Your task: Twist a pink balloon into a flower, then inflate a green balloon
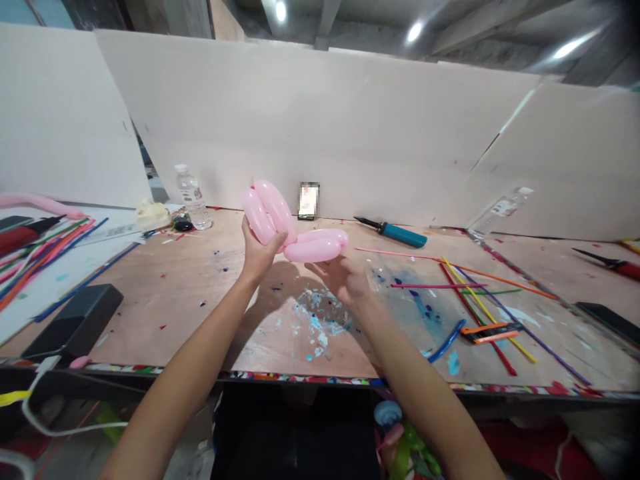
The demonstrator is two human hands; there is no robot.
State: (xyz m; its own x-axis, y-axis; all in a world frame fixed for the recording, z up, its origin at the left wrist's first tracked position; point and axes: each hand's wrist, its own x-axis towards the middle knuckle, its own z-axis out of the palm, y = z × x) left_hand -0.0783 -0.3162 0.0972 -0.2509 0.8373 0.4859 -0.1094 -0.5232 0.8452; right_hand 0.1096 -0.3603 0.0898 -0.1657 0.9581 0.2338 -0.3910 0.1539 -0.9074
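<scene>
Bench of pale, paint-stained wood: what lies toward its left end?

A bundle of long, thin, many-coloured strips, with a black, wedge-shaped block nearer the front edge. Farther back stands a clear plastic, white-capped bottle.

And the left hand?

Pinching the glossy pink twisted balloon between thumb and fingers, near its join. Two plump loops rise there; another part reaches out rightward.

So where is the balloon?

Held up above the bench, before the upright white panel. A small dark-edged rectangle, its face blurred, stands behind it.

Right hand?

Below the balloon's right end, fingers smeared; I cannot tell whether they pinch it or are only close.

Farther right?

A teal-and-black tubular pump, thin coloured strips crossing one another, an orange-and-black tool over some of them, and a tilted clear plastic bottle.
</scene>
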